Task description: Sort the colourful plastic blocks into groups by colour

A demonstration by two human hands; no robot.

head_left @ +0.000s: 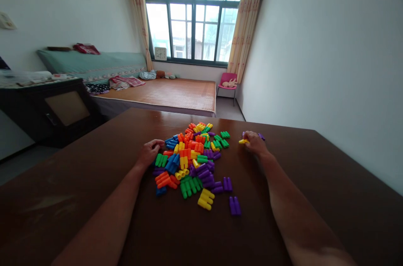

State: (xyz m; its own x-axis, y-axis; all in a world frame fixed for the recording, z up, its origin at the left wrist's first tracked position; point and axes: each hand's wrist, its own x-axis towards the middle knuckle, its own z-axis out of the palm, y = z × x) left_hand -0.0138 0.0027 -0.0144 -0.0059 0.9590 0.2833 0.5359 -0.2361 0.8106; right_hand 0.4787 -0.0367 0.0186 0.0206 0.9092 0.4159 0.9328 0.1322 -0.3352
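Note:
A heap of plastic building blocks, shaped like joined bullet tubes in orange, yellow, green, blue and purple, lies on the brown table. At its left edge rests my left hand, fingers loosely bent and apart, with nothing visible in it. Blue blocks and a green block are nearest to it. To the right of the heap, my right hand is closed on a yellow block, which sticks out at the fingertips. A purple block lies just beyond that hand, partly hidden.
The glossy brown table extends around the heap. Loose purple blocks and a yellow block lie at the heap's near side. Beyond the table are a bed, a pink chair and a dark cabinet.

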